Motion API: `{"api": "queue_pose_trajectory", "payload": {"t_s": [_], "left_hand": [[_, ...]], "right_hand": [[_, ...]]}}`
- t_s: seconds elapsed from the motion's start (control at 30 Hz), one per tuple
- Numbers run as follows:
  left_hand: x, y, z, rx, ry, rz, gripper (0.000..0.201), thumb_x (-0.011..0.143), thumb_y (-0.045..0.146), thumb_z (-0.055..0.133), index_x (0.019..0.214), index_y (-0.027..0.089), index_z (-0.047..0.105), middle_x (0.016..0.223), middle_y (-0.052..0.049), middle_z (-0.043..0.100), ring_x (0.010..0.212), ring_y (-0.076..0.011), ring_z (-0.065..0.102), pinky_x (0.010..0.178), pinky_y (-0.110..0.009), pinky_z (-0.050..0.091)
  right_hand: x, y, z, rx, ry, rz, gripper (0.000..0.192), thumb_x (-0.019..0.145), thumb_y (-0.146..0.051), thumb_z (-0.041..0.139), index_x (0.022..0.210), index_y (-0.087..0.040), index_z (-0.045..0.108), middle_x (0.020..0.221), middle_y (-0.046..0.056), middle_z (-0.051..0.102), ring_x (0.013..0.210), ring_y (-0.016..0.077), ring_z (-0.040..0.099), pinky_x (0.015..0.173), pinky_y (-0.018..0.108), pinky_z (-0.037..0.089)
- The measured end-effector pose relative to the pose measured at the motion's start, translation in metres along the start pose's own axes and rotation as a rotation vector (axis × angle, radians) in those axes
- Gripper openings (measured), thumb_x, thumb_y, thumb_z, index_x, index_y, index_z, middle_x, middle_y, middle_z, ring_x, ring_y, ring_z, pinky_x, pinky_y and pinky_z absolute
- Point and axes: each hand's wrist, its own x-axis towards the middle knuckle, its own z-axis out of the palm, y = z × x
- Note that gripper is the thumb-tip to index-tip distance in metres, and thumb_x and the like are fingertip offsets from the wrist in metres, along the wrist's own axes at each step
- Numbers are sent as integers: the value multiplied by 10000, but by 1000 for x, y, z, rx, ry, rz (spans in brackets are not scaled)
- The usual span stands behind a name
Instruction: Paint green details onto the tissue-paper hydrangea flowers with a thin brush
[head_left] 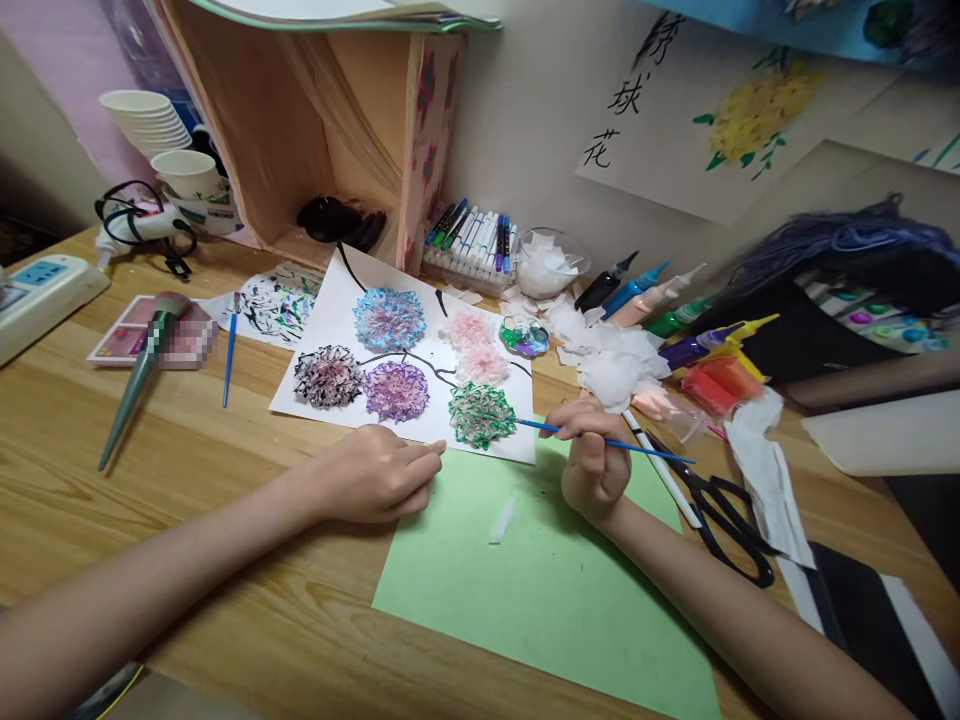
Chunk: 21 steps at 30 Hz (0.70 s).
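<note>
My right hand (598, 455) is closed round a thin blue paintbrush (652, 451), its tip at the green-edged paper flower (482, 415). My left hand (386, 472) is curled with nothing visible in it. Its index fingertip touches the lower edge of a white sheet (315, 300). On this sheet are more crinkled flowers: a blue one (390, 320), a black-edged one (328, 377), a purple one (397, 390) and two pale pink ones (469, 330). Black stem lines run between them. Under the right hand lies a green sheet (540, 600) with a small white scrap (502, 522).
A paint-smeared palette (524, 337) sits beside the flower sheet. Rightward are white tissue pieces (619, 365), paint bottles (637, 290) and black scissors (724, 520). Markers (472, 238) and a glass bowl (551, 265) stand behind. Leftward lie a large makeup brush (146, 375) and another blue paintbrush (229, 355).
</note>
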Motion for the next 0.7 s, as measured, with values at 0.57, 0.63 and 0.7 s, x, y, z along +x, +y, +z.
{"api": "queue_pose_trajectory", "payload": {"t_s": [0.57, 0.63, 0.7], "left_hand": [[0, 1, 0, 8, 3, 1, 163, 846, 138, 409, 825, 146, 571, 816, -45, 722, 479, -137, 600, 412, -257, 410], [0, 1, 0, 9, 4, -1, 166, 848, 137, 405, 817, 147, 568, 808, -45, 721, 485, -137, 604, 412, -254, 411], [0, 1, 0, 4, 15, 0, 163, 850, 137, 406, 828, 149, 568, 831, -51, 724, 489, -132, 606, 416, -248, 413]], "right_hand": [[0, -5, -2, -143, -330, -165, 170, 919, -174, 382, 955, -231, 538, 788, 38, 646, 738, 195, 583, 682, 359, 416], [1, -4, -2, -167, -335, -187, 172, 914, -173, 381, 967, -232, 534, 796, 43, 649, 742, 199, 581, 673, 359, 418], [1, -4, -3, -162, -289, -201, 176, 912, -176, 372, 972, -230, 529, 797, 46, 646, 735, 201, 576, 668, 361, 420]]}}
